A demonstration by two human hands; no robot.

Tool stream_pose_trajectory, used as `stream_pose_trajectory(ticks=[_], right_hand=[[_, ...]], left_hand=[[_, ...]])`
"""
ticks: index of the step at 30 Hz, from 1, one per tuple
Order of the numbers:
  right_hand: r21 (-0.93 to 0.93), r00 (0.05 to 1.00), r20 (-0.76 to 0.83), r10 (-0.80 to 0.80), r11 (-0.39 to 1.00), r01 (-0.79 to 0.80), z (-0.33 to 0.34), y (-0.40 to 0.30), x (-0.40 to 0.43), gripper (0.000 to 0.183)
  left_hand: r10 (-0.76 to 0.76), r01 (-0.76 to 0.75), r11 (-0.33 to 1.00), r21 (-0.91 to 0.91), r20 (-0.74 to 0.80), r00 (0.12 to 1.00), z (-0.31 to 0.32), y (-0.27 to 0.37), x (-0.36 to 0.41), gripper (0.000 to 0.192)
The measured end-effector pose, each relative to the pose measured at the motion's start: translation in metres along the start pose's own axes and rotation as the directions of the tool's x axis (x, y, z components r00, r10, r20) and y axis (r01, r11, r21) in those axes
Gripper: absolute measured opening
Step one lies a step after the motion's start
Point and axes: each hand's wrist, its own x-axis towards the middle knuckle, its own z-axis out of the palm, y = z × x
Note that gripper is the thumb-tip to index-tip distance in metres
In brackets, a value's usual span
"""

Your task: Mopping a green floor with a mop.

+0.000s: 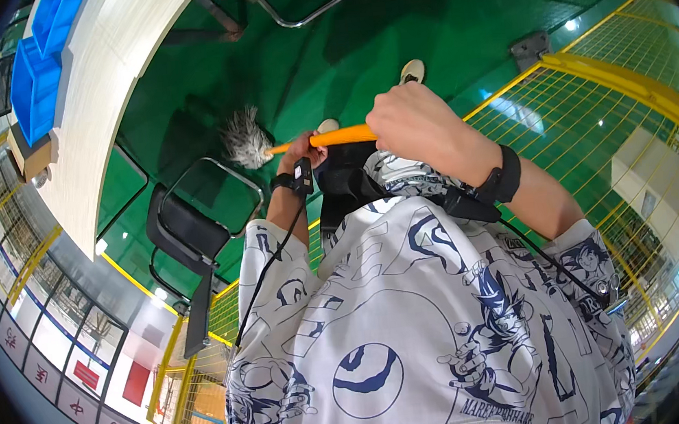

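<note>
A string mop with an orange handle (341, 136) slants across in front of me. Its grey-white mop head (245, 140) rests on the green floor at the left. My right hand (407, 121) is closed around the upper end of the handle. Lower on the handle, nearer the mop head, my left hand (303, 149) grips it, partly hidden behind the stick and a wrist-worn device. Both wrists carry black straps with cables. The toes of my light shoes show just beyond the hands.
A black chair with a metal frame (187, 226) stands at the left, beside a pale table (98, 57) bearing blue bins (36, 88). Another chair's metal frame (320, 14) is at the top. Yellow mesh fencing (550, 112) runs along the right.
</note>
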Motion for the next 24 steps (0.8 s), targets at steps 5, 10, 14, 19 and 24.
stream_pose_trajectory(ticks=[5, 10, 14, 19, 24], right_hand=[[-0.048, 0.998, 0.059, 0.024, 0.999, -0.021, -0.021, 0.021, 0.011, 0.016], [-0.066, 0.994, 0.03, -0.106, 0.992, 0.108, -0.032, -0.015, 0.035, 0.01], [-0.03, 0.985, 0.174, -0.006, 1.0, 0.011, -0.041, 0.002, 0.045, 0.007], [0.041, 0.976, 0.212, 0.042, 0.998, -0.052, -0.057, 0.011, 0.062, 0.003], [0.148, 0.966, 0.172, 0.191, 0.965, -0.217, -0.065, 0.034, 0.062, 0.015]], left_hand=[[-0.038, 0.036, 0.999, -0.033, -0.06, 0.997, 0.032, -0.008, 0.016, 0.019], [0.313, -0.306, 0.948, -0.084, 0.079, 0.946, -0.057, -0.006, 0.054, 0.024], [0.12, -0.12, 0.992, -0.039, -0.014, 0.993, 0.008, 0.005, 0.006, 0.018], [0.15, -0.144, 0.982, 0.123, -0.048, 0.987, 0.023, 0.038, -0.022, 0.023], [0.013, 0.036, 0.8, 0.599, -0.076, 0.997, 0.062, 0.082, -0.022, 0.046]])
